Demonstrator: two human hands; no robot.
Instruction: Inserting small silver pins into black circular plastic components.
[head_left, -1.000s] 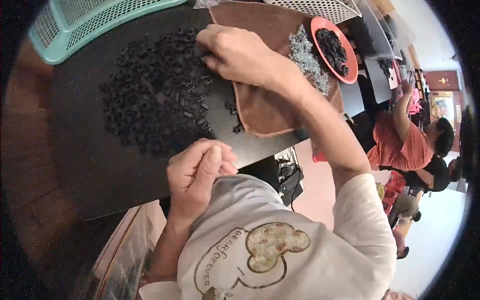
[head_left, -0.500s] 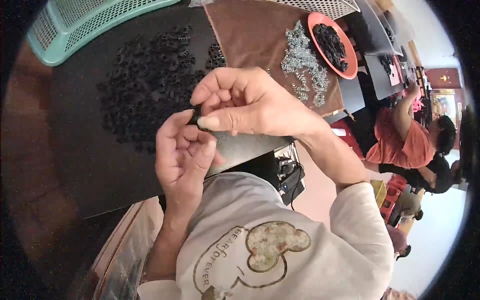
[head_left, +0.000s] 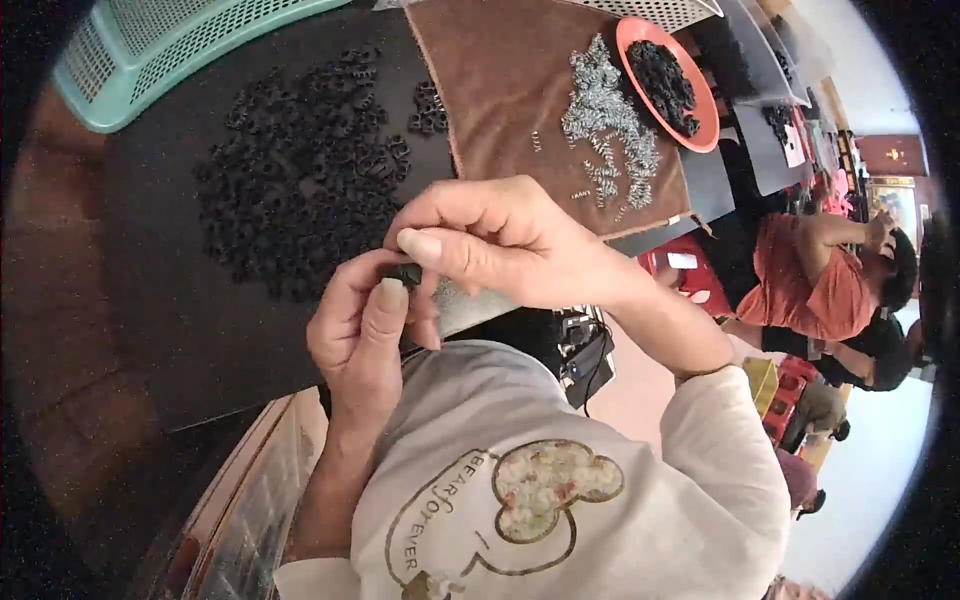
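Fingers (head_left: pixel 383 318) of left hand (head_left: pixel 350 330) pinch black part (head_left: pixel 404 272) near table edge (head_left: pixel 250 403), bare tabletop (head_left: pixel 155 290) leftward; right hand (head_left: pixel 515 240): grip unclear.

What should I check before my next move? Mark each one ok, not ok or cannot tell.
1. Small black piece gripped: ok, between the left hand's thumb and fingers.
2. Right hand empty: cannot tell; its fingertips are close to the piece and partly hidden.
3. Piece facing the right way: cannot tell, fingers cover much of it.
4. Metal springs all in one pile: not ok, a few lie apart on the brown cloth.
5. Main heap of black parts off the cloth: ok, left of it.
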